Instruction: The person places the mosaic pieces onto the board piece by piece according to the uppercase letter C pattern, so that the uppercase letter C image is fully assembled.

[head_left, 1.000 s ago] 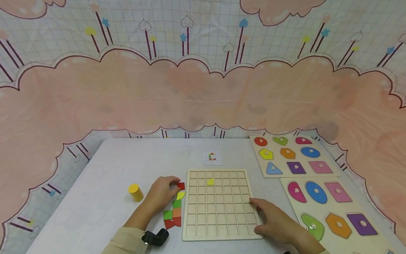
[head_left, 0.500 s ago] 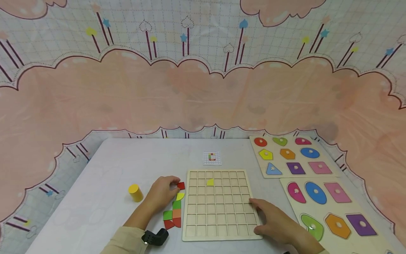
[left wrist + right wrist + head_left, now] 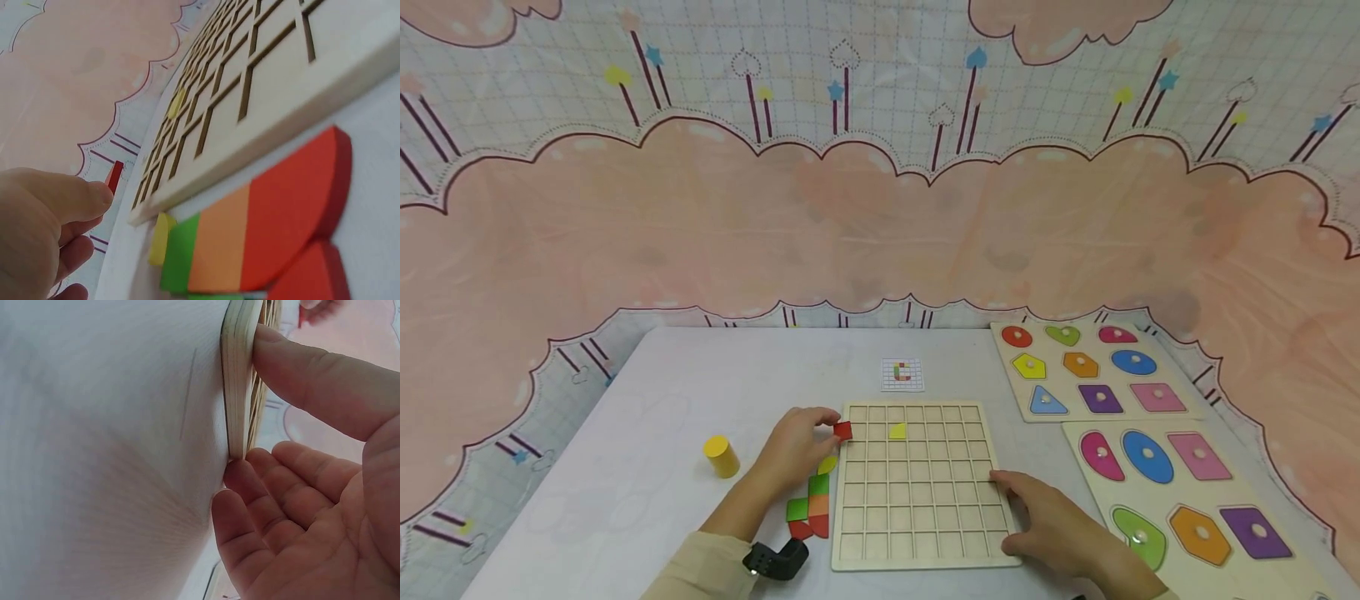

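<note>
My left hand [image 3: 793, 450] pinches a red block [image 3: 843, 430] between thumb and fingertips at the left edge of a wooden grid board [image 3: 936, 493]. The left wrist view shows the red block [image 3: 114, 175] poking out past the thumb. On the board lies a single yellow piece [image 3: 897, 431], in an upper cell. Along the board's right edge my right hand [image 3: 1056, 521] rests with spread thumb and fingers touching its side; the right wrist view has the thumb [image 3: 312, 375] against the board's rim. Several loose pieces, including an orange block [image 3: 818, 505], lie left of the board.
Behind the board lies a small pattern card [image 3: 902, 375]. A yellow cylinder [image 3: 721, 457] stands to the left of my left hand. Two knobbed shape-puzzle boards fill the right side, one at the back [image 3: 1009, 390] and one nearer [image 3: 1078, 437].
My left hand has lifted the red block from the top of the loose pieces and carried it right, to the board's left edge. The right hand stays in place.
</note>
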The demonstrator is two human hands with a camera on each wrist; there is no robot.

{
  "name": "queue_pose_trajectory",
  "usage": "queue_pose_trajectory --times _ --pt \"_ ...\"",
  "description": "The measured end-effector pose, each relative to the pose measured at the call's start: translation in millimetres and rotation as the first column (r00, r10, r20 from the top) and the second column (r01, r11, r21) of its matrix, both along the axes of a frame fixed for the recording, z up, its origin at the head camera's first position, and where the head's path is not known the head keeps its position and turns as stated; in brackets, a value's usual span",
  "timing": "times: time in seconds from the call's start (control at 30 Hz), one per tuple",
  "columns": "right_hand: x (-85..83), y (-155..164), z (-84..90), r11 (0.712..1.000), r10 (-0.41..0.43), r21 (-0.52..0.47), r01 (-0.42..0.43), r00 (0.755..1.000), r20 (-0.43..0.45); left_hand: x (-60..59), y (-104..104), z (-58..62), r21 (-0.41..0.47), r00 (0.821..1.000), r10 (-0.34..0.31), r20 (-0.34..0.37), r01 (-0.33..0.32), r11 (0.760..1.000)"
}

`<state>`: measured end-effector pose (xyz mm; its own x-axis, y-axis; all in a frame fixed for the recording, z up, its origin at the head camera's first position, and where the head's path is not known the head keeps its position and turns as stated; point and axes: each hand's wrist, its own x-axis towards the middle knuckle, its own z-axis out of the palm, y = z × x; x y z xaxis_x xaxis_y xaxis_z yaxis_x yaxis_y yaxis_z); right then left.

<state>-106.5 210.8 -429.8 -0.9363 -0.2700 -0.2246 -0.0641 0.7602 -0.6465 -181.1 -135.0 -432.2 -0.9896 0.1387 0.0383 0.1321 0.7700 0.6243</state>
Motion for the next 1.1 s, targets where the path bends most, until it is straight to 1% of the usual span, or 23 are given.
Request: queue_pose_trajectory --times 0.2,0.4,0.6,0.77,0.83,0.97,1.1 --pt "-0.5 0 -0.1 1.0 0.006 0.0 -0.006 1.0 -0.006 -2.4 13 5.7 -0.003 0.999 -0.039 -0.029 0.039 0.999" --pt "-0.5 -2 1.0 1.0 -0.022 0.01 0.022 1.0 0.013 -7.0 27 7.8 -0.011 0.993 -0.101 -0.061 0.101 0.995" --pt "-1.0 -2 1.0 1.0 -0.026 0.007 0.026 1.0 0.016 -12.1 40 2.5 -0.013 0.982 -0.164 -0.089 0.163 0.986" --pt "-0.9 -3 1.6 0.999 -0.034 0.007 0.034 0.999 0.018 -16.6 50 -1.1 -0.018 0.966 -0.217 -0.14 0.217 0.976" --pt "-0.8 -3 2.0 0.999 -0.04 0.01 0.04 0.999 0.021 -19.0 55 -3.6 -0.024 0.963 -0.227 -0.148 0.226 0.974" --pt "-0.8 -4 2.5 0.999 -0.052 0.014 0.052 0.998 0.03 -22.7 64 -8.0 -0.034 0.96 -0.239 -0.143 0.237 0.971" --pt "-0.7 -4 2.6 0.999 -0.048 0.006 0.047 0.998 0.036 -24.0 71 -8.9 -0.049 0.954 -0.26 -0.152 0.255 0.966"
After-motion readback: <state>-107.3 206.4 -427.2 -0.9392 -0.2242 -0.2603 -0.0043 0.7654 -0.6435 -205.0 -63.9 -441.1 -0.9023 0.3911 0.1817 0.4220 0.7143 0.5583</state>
